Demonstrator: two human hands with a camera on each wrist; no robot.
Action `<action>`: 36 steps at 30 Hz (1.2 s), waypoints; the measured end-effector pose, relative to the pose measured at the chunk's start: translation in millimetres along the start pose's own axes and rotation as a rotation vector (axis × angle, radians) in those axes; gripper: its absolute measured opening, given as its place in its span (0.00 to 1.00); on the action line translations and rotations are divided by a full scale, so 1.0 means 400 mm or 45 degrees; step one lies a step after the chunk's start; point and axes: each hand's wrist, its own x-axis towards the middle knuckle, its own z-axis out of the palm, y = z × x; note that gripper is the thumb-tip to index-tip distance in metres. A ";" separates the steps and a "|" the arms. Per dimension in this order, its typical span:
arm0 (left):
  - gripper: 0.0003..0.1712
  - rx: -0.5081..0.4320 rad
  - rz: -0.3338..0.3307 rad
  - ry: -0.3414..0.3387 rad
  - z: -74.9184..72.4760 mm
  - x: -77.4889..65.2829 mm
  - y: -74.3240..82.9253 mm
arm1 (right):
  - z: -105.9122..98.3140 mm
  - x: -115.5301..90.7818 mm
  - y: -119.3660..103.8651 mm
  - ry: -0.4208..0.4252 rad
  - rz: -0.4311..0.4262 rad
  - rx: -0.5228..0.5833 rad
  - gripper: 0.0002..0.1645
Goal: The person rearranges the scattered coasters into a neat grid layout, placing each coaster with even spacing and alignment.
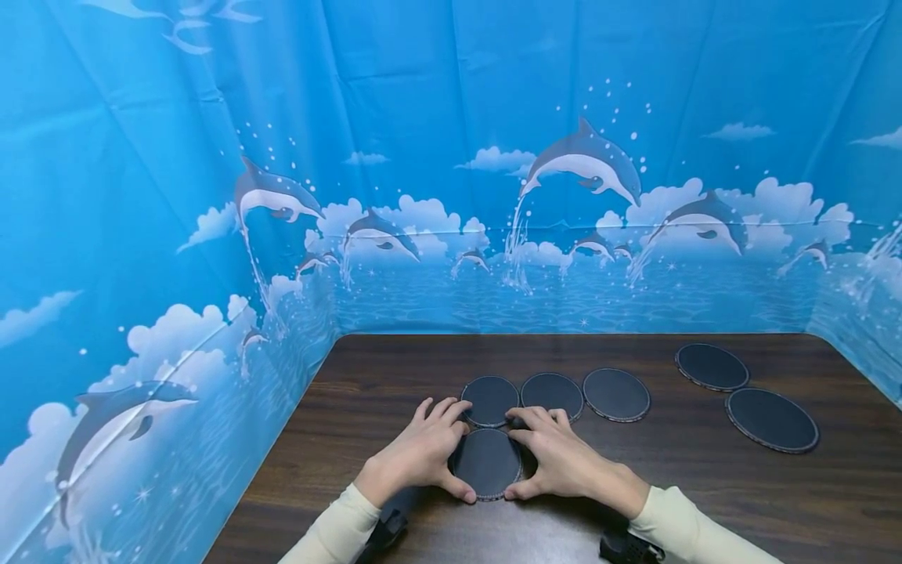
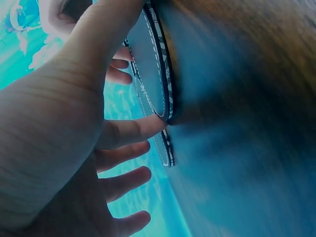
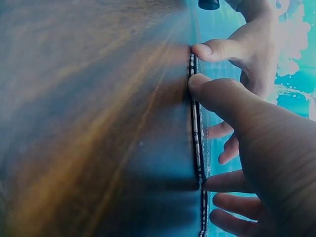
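Observation:
A round black coaster [image 1: 488,464] with a pale stitched rim lies on the table between both hands. My left hand [image 1: 425,448] holds its left side, thumb at the near edge and index finger at the rim farther back. From the right, my right hand [image 1: 564,460] holds it the same way, its thumb on the near rim. In the right wrist view, the two thumbs sit close together along the coaster's edge [image 3: 195,118]. Just behind, a second coaster [image 1: 489,401] sits right at the held one, and the other fingers of both hands reach over its sides.
Two similar coasters, a middle one [image 1: 553,392] and an outer one [image 1: 616,395], continue the back row rightward. Farther right lie two more, a rear one [image 1: 712,366] and a nearer one [image 1: 772,420]. A blue dolphin-print curtain [image 1: 451,157] surrounds the dark wooden table [image 1: 676,501].

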 end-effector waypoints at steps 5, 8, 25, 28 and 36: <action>0.55 -0.016 -0.007 -0.017 -0.002 -0.001 0.003 | 0.005 0.000 0.003 -0.001 0.014 0.027 0.49; 0.55 -0.025 -0.002 -0.024 0.001 -0.003 0.000 | 0.006 -0.001 0.003 -0.011 0.015 0.051 0.50; 0.57 -0.231 -0.045 0.129 -0.031 -0.006 -0.076 | -0.098 -0.072 0.087 0.064 0.064 0.030 0.50; 0.60 -0.211 -0.026 0.176 -0.036 0.019 -0.059 | -0.131 -0.105 0.122 0.101 0.106 0.007 0.49; 0.63 -0.125 0.065 0.209 -0.074 0.124 0.012 | -0.229 -0.207 0.226 0.187 0.265 -0.045 0.48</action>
